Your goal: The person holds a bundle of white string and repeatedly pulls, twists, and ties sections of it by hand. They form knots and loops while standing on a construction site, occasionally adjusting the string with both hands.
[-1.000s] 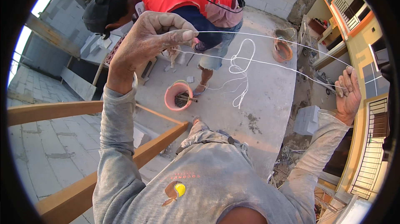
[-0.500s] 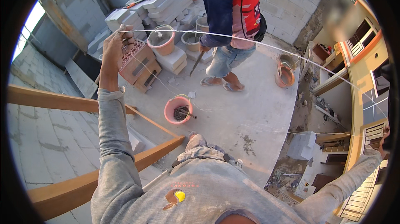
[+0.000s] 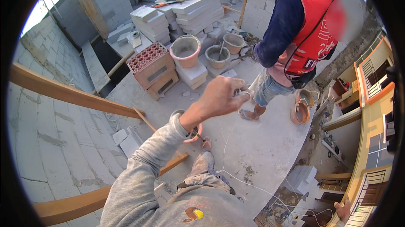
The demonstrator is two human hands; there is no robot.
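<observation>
My left hand (image 3: 225, 96) is raised in front of me, its thumb and fingertips pinched together. A thin white string (image 3: 247, 183) hangs slack from about that hand, drops toward the concrete floor and runs off to the lower right. My right hand (image 3: 342, 209) is low at the right rim, fingers curled, with loops of the string close beside it; its grip is partly cut off from view. Beyond my left hand stands a co-worker in a red vest (image 3: 314, 28) with dark blue sleeves, turned mostly away.
Pale blocks (image 3: 196, 11) are stacked at the back with tools on top. Buckets (image 3: 185, 51) stand before them, beside red hollow bricks (image 3: 147, 58). Wooden beams (image 3: 76, 89) cross at left. A pink bucket (image 3: 195, 134) sits below my forearm. The floor's edge drops off at right.
My left hand has come down and rightward; my right hand has dropped lower. The string, taut across the view before, now hangs slack. The co-worker has shifted right, and the view has turned.
</observation>
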